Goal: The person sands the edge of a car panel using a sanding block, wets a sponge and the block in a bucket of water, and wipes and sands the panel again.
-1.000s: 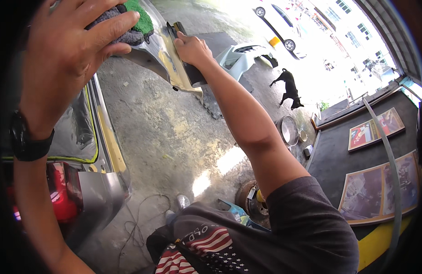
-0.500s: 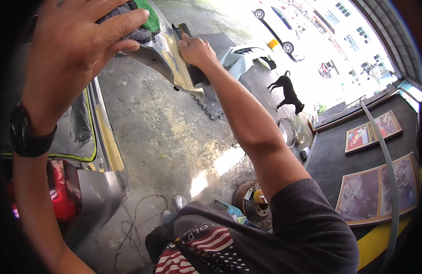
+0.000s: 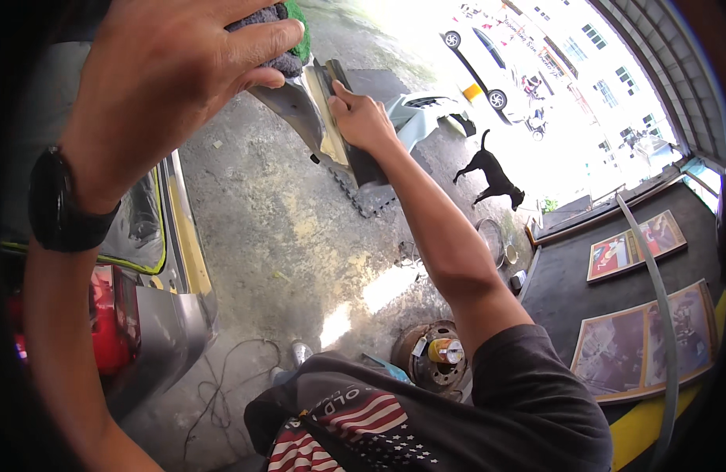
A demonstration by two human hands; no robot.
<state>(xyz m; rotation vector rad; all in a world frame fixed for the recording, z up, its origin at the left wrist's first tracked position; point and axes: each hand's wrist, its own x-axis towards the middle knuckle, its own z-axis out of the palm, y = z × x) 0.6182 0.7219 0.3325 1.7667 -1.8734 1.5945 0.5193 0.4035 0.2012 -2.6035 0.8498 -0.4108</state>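
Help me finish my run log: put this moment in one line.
left grip: holding grey-green cloth | right grip: on dark edge of patchy panel | around: grey vehicle left, black dog right

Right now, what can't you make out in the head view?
Head view:
Left hand: some fingers cut off by the top edge.
Grey-and-green cloth: mostly hidden behind that hand.
Panel: upper end hidden by cloth and hand.
Right hand: some fingers hidden by its own back.
Red tail light: partly covered by left forearm.

Car body workshop: patchy-painted car, loose bumper, steel wheel.
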